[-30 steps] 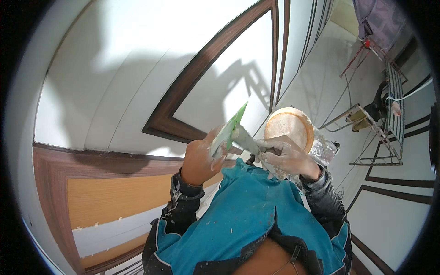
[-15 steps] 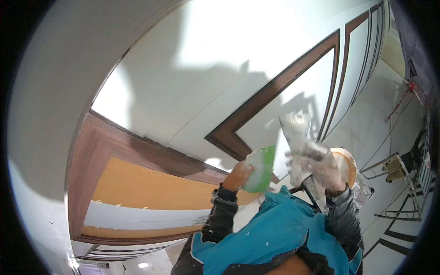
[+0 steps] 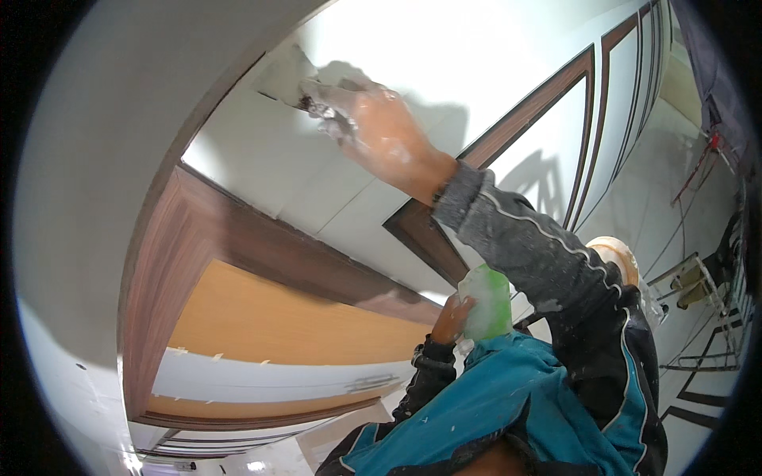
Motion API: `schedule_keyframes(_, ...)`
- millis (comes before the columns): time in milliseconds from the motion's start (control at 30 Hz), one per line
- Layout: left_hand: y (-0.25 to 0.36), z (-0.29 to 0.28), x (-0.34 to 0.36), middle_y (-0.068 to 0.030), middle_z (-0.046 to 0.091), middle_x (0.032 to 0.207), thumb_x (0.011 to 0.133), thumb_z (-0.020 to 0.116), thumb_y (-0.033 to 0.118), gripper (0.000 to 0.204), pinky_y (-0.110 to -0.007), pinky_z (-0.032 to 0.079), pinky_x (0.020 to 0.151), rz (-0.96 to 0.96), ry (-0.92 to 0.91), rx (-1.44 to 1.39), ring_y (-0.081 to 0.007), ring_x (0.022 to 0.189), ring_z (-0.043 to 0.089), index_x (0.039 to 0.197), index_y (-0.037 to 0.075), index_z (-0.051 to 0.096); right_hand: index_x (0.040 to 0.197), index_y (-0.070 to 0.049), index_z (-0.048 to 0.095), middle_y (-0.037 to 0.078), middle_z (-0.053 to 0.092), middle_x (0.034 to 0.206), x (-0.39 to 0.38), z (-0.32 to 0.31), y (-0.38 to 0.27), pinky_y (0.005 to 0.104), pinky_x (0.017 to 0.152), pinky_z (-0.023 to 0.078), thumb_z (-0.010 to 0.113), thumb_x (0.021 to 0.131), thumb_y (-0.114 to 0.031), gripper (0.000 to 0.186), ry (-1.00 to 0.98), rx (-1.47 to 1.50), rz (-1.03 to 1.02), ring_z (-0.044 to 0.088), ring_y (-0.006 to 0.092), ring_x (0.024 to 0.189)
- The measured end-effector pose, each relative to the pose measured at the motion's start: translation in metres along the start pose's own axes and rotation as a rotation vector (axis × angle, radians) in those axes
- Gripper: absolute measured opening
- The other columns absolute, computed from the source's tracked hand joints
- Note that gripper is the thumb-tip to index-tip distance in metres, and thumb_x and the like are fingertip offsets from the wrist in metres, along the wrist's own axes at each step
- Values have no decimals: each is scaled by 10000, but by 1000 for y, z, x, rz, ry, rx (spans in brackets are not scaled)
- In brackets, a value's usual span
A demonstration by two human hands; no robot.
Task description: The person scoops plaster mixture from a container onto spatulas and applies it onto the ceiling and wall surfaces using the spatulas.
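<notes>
My right hand [image 3: 385,135], smeared with white paste, is stretched out to the upper left and closed round a putty knife [image 3: 279,74]. The broad pale blade meets the white wall panel [image 3: 317,186] close to its edge; most of the handle is hidden by my fingers. Low in front of my body, my left hand [image 3: 451,319] grips a green plastic spreader [image 3: 497,300] by its side. White putty coats much of the spreader's face.
Brown wood trim [image 3: 302,262] borders the panel, with an orange board [image 3: 238,301] beside it. A pale bucket [image 3: 615,252] stands behind my right arm. Farther right are a metal stand [image 3: 698,282] and a dark cloth [image 3: 718,95]. A grey surface [image 3: 79,198] curves along the left.
My right hand has swung with the putty knife from beside the bucket up and left to the wall panel. The left hand and green spreader sit slightly farther right and lower in view.
</notes>
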State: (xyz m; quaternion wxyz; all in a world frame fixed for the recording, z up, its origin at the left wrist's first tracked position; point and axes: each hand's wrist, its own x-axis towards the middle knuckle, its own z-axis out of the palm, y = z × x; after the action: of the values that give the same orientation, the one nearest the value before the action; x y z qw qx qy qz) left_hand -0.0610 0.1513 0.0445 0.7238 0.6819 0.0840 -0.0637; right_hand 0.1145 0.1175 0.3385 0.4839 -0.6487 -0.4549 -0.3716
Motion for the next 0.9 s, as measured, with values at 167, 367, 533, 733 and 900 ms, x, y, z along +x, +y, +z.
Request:
schedule_keyframes(167, 18, 2, -7, -72, 629, 975, 943, 491, 219, 322, -303, 495, 787, -36, 16, -4, -138, 869, 602, 1128, -34, 569, 1281, -55, 549, 155, 618, 983, 16, 33, -5, 446, 809, 517, 617, 864, -84, 424, 165, -33, -23, 588, 338, 972)
schedule_keyframes(367, 6, -8, 6, -16, 539, 899, 939, 556, 238, 238, -283, 440, 718, 15, -33, -88, -118, 812, 526, 1054, 30, 569, 1286, -37, 515, 199, 522, 1044, 21, 42, -13, 422, 871, 486, 585, 785, -5, 507, 106, -17, 17, 552, 347, 985)
schedule_keyframes(533, -42, -34, 36, -49, 557, 955, 953, 524, 226, 240, -312, 447, 768, 159, -69, 197, -148, 884, 539, 1053, 19, 594, 1210, 29, 550, 150, 531, 999, 25, 47, -10, 400, 769, 513, 641, 724, 18, 495, 70, -226, 58, 537, 292, 906)
schedule_keyframes(733, -116, -85, 78, -75, 572, 1004, 961, 501, 217, 252, -337, 456, 812, 660, -42, 825, -175, 946, 554, 1063, 13, 608, 1189, 97, 518, 226, 525, 1004, 31, 52, -28, 401, 804, 508, 592, 740, 54, 457, 50, -259, 91, 535, 340, 929)
schedule_keyframes(900, -61, -84, 90, -72, 576, 1014, 954, 508, 221, 257, -342, 467, 824, 547, -42, 472, -182, 955, 564, 1090, 20, 594, 1174, 94, 521, 270, 524, 1015, 36, 39, -30, 416, 770, 530, 571, 760, 50, 419, -11, -308, 98, 564, 367, 912)
